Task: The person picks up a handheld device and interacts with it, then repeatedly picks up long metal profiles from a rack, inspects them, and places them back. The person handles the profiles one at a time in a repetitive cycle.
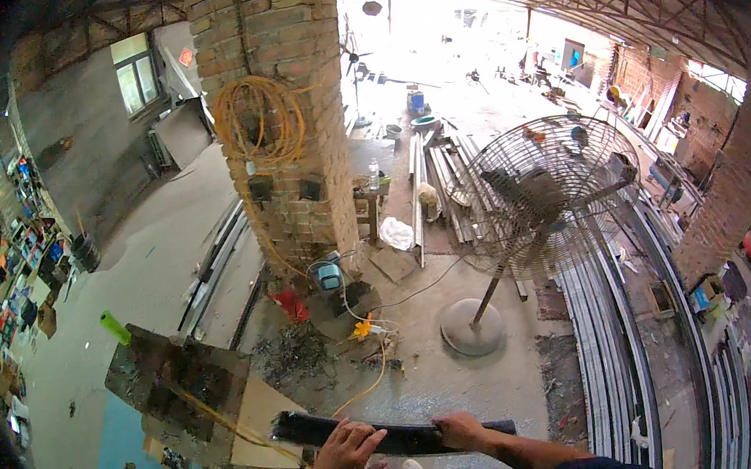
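A long black bar, perhaps a tube or metal profile, lies crosswise in front of my body at the bottom of the view. My left hand rests over its left part, fingers bent onto the top and thumb below. Farther right, my right hand is closed around the bar, knuckles up. The bar's left end looks rough and pale at the edge. Its right end passes beneath my right forearm. What the palms touch is hidden.
A caged floor fan stands ahead right on a round base. Long metal profiles lie at the right. A brick pillar carries a coiled yellow cable. A dark, dirty board is at left; an orange cable trails nearby.
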{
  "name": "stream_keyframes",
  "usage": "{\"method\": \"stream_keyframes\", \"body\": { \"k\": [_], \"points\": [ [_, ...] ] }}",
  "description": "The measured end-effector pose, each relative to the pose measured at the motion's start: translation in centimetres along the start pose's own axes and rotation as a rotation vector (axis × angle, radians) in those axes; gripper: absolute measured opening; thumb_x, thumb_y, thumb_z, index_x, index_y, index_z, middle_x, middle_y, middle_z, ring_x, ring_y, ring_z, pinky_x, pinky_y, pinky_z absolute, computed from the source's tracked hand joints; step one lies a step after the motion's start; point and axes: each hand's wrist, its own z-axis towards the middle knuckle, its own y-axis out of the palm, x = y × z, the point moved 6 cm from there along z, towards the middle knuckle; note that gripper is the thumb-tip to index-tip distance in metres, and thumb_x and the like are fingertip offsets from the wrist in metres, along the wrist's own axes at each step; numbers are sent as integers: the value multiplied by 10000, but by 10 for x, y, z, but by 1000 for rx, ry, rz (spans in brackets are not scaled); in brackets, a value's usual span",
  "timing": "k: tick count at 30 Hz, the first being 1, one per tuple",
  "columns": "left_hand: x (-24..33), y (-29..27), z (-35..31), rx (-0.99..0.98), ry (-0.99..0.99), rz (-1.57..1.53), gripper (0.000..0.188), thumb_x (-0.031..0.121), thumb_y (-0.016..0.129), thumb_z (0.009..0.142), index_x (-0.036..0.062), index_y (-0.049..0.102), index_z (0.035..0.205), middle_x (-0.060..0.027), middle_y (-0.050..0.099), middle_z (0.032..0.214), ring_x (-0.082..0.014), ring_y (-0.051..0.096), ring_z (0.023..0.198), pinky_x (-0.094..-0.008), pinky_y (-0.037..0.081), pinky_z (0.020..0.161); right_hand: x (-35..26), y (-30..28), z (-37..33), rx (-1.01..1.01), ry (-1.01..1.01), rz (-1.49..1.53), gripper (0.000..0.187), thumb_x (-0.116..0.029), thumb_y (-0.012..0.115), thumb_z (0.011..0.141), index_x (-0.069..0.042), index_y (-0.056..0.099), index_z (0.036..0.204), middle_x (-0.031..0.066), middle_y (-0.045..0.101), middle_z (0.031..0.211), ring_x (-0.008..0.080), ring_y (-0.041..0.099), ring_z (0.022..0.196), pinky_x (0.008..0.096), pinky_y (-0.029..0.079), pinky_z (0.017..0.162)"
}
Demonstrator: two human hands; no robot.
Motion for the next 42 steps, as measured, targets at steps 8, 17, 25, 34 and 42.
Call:
{"method": "stream_keyframes", "body": {
  "k": [8,17,25,34,42],
  "points": [
    [-57,135,-154,-102,-587,-155,567,330,784,719,27,609,1165,-187,594,1119,-368,546,1083,-466,436,952,178,74,-63,-114,468,18,363,-370,503,901,-55,677,950,249,659,923,443,631,858,510,498,748],
    [-3,243,-419,-523,-1425,-469,491,320,682,867,12,580,1236,-204,620,1160,-368,592,1060,-446,477,906,263,111,-68,-252,725,-320,212,-196,560,847,-77,731,884,163,705,955,344,683,911,444,540,761],
    [30,230,-404,-363,-1590,-515,531,340,685,866,-20,573,1240,-208,606,1218,-344,592,1100,-427,472,925,288,109,-64,-494,974,-375,247,-180,603,843,-136,733,1049,133,681,1136,302,666,1045,407,549,828],
    [-7,220,-342,-204,-1446,-580,499,325,687,853,8,586,1225,-194,621,1179,-311,596,1095,-410,467,923,294,112,-78,-548,965,-410,252,-187,639,822,-95,722,1041,126,686,1127,286,669,1040,400,554,833],
    [-12,191,-319,-228,-1489,-494,511,347,677,852,-2,586,1214,-201,620,1173,-322,601,1091,-402,472,915,290,119,-96,-462,774,-277,243,-163,560,814,-56,717,966,186,674,1093,382,657,993,464,533,837]
  ]
}}
